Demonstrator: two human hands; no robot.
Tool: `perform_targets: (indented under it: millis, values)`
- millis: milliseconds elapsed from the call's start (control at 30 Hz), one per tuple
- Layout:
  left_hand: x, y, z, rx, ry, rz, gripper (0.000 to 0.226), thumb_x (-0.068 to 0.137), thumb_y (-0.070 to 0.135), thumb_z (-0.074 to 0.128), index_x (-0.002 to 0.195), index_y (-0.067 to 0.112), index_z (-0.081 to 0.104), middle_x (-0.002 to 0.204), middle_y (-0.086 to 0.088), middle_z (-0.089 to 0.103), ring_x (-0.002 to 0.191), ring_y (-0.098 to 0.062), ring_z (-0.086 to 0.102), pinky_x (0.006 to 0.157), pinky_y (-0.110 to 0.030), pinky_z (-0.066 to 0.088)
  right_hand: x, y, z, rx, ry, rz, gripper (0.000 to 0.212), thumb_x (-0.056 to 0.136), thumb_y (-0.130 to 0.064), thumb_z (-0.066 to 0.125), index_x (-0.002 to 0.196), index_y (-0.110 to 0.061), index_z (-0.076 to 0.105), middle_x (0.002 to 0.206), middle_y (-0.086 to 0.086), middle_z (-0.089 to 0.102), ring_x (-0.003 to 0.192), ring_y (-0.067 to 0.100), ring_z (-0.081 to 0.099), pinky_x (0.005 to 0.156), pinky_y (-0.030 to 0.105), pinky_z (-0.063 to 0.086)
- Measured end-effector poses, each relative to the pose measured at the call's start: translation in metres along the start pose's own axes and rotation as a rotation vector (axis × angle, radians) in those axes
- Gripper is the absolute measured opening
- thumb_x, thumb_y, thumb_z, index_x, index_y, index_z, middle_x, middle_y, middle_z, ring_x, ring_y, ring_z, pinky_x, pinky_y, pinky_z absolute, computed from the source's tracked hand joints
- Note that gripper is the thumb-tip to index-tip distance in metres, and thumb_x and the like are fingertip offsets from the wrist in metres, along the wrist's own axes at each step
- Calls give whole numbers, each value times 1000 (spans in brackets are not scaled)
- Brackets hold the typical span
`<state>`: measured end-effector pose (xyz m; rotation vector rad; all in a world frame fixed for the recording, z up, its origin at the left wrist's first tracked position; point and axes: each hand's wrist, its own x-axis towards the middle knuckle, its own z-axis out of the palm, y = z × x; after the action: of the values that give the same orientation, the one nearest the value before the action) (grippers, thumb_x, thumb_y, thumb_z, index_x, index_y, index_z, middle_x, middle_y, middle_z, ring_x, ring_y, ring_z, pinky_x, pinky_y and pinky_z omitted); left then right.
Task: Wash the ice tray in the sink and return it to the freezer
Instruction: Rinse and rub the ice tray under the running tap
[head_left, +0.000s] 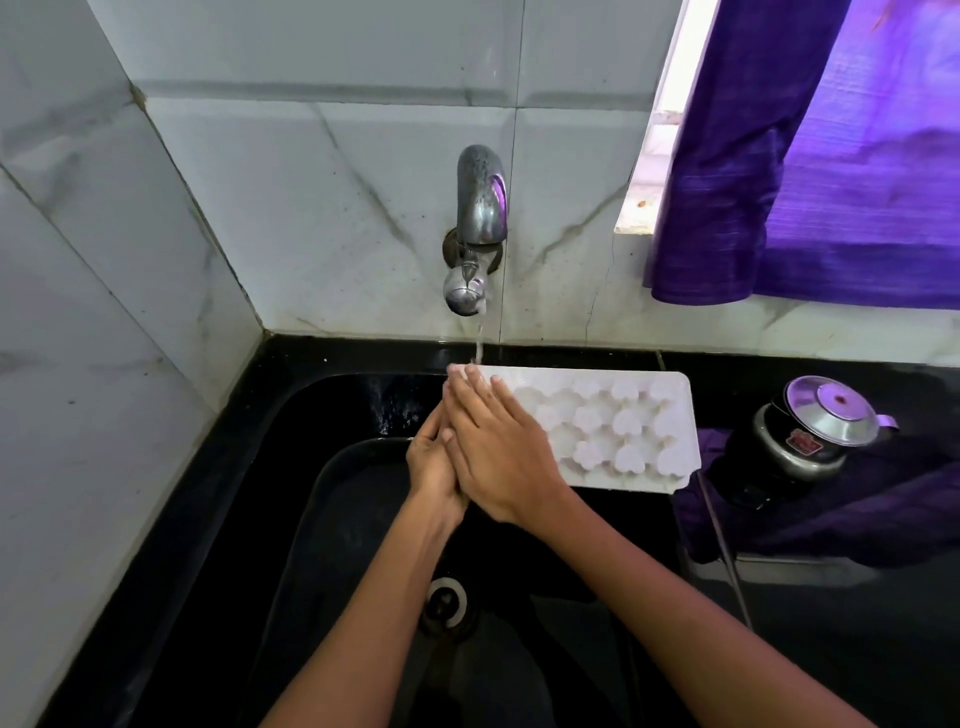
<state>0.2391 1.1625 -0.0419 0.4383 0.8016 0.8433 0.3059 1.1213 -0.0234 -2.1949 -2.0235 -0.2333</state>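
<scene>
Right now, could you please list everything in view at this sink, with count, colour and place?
White plastic ice tray with heart-shaped cells: one, white, held over the sink's back edge under the water stream.
Metal wall tap: one, silver, on the tiled wall, running.
Black sink basin: one, black, centre, drain at its bottom.
Purple curtain: one, purple, upper right at the window.
Black pressure cooker with steel lid: one, black and silver, on the counter to the right.
Dark purple cloth: one, under and beside the cooker.
Left hand: gripping the tray's left end.
Right hand: flat on the tray, rubbing.
</scene>
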Motion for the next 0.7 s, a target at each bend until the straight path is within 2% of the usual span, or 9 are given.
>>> perform_targets:
  millis: [67,133,233,267,367,467,533,600,700]
  values:
    - [3,-1,-1,16,14,-18,38,94,24,49,128,13,59,123,-11,65,111,-24,64,99,-36,48,-3,3,-2,-10,10,-34,54,93,-28,23,134,-7,50,145,7,44,138,21,35,113,38,23]
    - [5,-3,2,59,45,-2,34,95,21,51,126,13,60,120,-14,67,108,-27,65,90,-34,55,-8,12,-1,-8,0,-99,52,93,-27,25,134,-8,51,144,6,46,136,21,38,112,38,28]
    - [8,-2,11,77,74,30,28,97,16,50,123,11,60,113,-11,67,93,-22,66,62,-22,59,-23,27,1,-47,-18,-144,53,93,-27,28,141,-10,42,148,6,40,139,19,35,114,36,30]
    - [9,-2,14,75,88,35,29,98,16,49,124,10,59,112,-11,66,91,-22,66,60,-21,58,-27,31,0,-52,-19,-138,53,93,-27,29,143,-11,39,149,5,38,140,18,33,115,35,27]
    - [13,-1,22,73,142,64,30,97,15,50,125,6,58,108,-13,67,92,-24,66,78,-33,57,-36,47,-4,-54,12,-84,51,96,-29,27,143,-10,38,150,6,37,140,19,32,113,34,20]
    - [20,7,17,49,183,121,30,96,14,53,124,5,59,110,-13,67,79,-18,66,69,-33,58,-42,65,-7,-35,31,26,52,99,-32,23,142,-6,37,150,10,35,140,21,31,111,36,19]
    - [23,16,8,32,208,157,23,95,14,55,115,8,63,90,-6,73,68,-14,68,57,-29,60,-46,78,-9,3,25,104,56,101,-35,14,144,-5,34,151,10,33,140,21,30,112,34,18]
    - [23,25,-2,31,214,176,12,95,14,55,100,15,66,68,3,73,64,-12,68,49,-27,57,-49,85,-9,21,15,136,59,101,-38,8,145,-6,30,153,9,29,141,20,27,114,32,15]
    - [18,34,-12,50,226,197,10,95,14,55,92,18,64,63,6,72,58,-9,70,46,-26,55,-50,78,-5,50,53,135,57,101,-38,15,146,-5,26,154,9,24,143,19,22,115,32,14]
